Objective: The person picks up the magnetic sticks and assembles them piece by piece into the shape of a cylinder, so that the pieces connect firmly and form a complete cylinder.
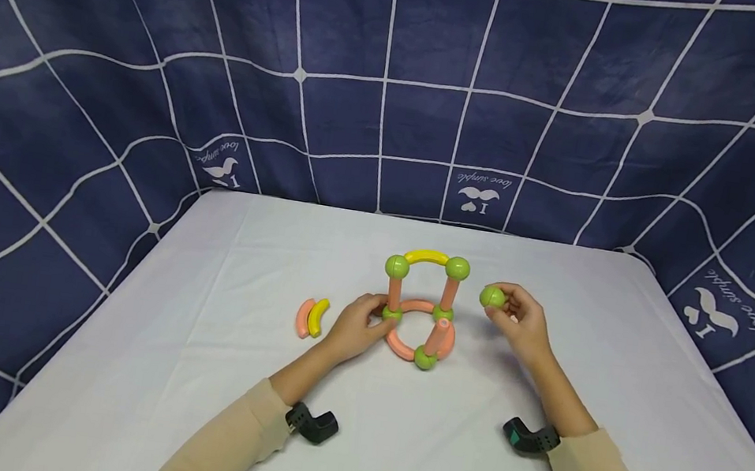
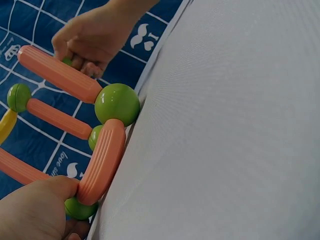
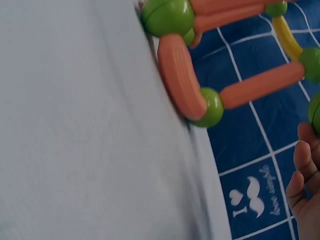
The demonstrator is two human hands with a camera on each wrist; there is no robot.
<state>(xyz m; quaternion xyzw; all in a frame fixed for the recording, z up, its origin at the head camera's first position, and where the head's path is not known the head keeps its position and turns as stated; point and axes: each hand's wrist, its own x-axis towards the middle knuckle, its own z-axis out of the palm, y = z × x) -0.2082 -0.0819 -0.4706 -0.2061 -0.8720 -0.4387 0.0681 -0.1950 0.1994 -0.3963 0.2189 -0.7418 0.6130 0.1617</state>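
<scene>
A toy frame of orange rods and green balls stands on the table, its base a ring of curved orange pieces (image 1: 400,346). Two upright rods at the back carry green balls, bridged by a yellow curved piece (image 1: 427,256). The front upright orange rod (image 1: 436,337) has a bare top. My left hand (image 1: 356,328) grips the green ball (image 2: 80,209) at the ring's left side, thumb against the curved piece. To the right of the frame, my right hand (image 1: 522,322) pinches a loose green ball (image 1: 493,296) in its fingertips, raised above the table.
Left of my left hand, a loose orange curved piece (image 1: 304,318) and a yellow curved piece (image 1: 317,317) lie side by side on the white tablecloth (image 1: 219,406). A dark blue checked curtain (image 1: 421,122) surrounds the table's back and sides.
</scene>
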